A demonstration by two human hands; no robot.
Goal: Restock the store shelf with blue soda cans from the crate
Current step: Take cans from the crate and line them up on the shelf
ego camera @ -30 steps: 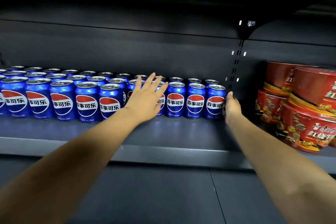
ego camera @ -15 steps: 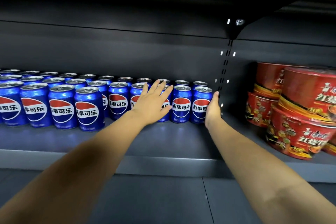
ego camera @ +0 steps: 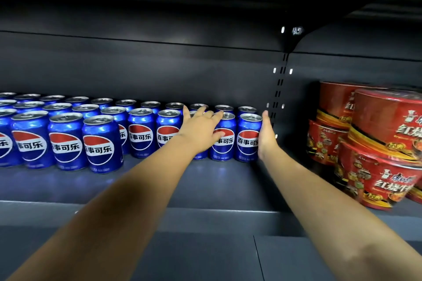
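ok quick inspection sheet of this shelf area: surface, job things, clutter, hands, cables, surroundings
surface: dark shelf, bare strip in front of the stock
job's things: blue soda cans upright in rows; crate not in view
clutter: nothing seen
grippers: left hand flat against can fronts, fingers straight; right hand flat against the rightmost can
cables: nothing seen
surroundings: red noodle bowls stacked at right; slotted upright on back panel
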